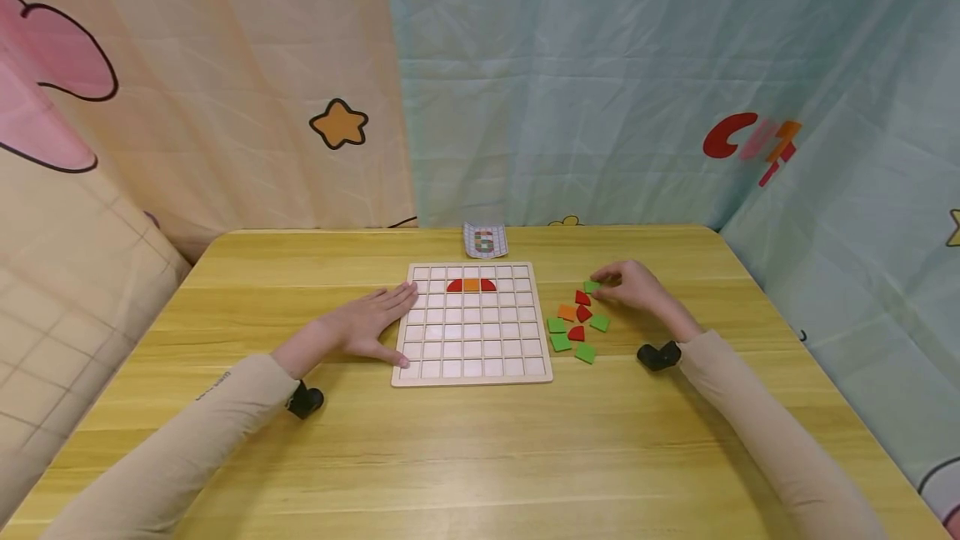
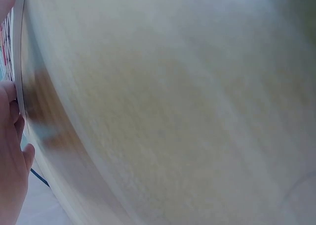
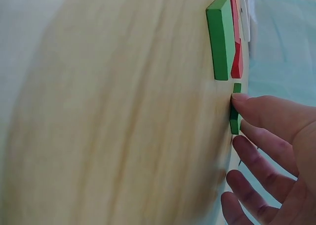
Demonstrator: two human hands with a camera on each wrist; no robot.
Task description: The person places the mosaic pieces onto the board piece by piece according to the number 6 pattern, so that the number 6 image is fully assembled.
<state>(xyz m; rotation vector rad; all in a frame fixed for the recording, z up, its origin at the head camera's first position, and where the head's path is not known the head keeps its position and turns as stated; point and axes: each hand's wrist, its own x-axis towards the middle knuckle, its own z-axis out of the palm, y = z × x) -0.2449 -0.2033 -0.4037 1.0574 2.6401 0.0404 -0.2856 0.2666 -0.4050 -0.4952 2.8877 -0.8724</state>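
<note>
A pale wooden grid board (image 1: 472,382) lies on the table, with a red quarter-round tile (image 1: 454,286), an orange square tile (image 1: 471,285) and another red tile (image 1: 488,285) side by side in an upper row. My left hand (image 1: 371,325) rests spread on the board's left edge, fingers straight. To the right of the board, my right hand (image 1: 633,285) pinches a green square tile (image 3: 236,111) between thumb and index finger, at the top of a loose group of tiles. Its other fingers are loosely bent.
Loose red tiles (image 1: 576,333), green tiles (image 1: 585,352) and an orange tile (image 1: 567,312) lie between the board and my right hand. Behind the board a small card (image 1: 485,242) shows a coloured pattern on a grid. Printed curtains (image 1: 600,90) hang beyond the table's far edge.
</note>
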